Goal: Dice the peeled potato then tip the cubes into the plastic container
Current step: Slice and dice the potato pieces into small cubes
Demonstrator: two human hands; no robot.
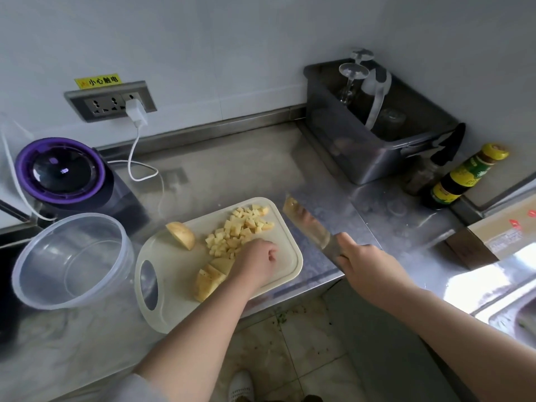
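A white cutting board point(285, 264) lies on the steel counter. A heap of potato cubes point(237, 230) covers its far right part. One potato chunk point(181, 235) sits at the board's far left edge, and a sliced piece point(210, 278) lies near the front. My left hand point(256, 261) rests with curled fingers at the near edge of the cubes, beside the sliced piece. My right hand point(359, 261) grips the handle of a knife point(307, 224) held off the board's right side, blade pointing away. The clear plastic container point(72, 261) stands empty left of the board.
A purple-lidded appliance point(62, 172) stands behind the container, its white cable plugged into a wall socket point(111, 101). A grey bin point(374, 123) with glasses, a sauce bottle point(464, 177) and a cardboard box point(493, 236) sit at the right. The counter edge runs just before the board.
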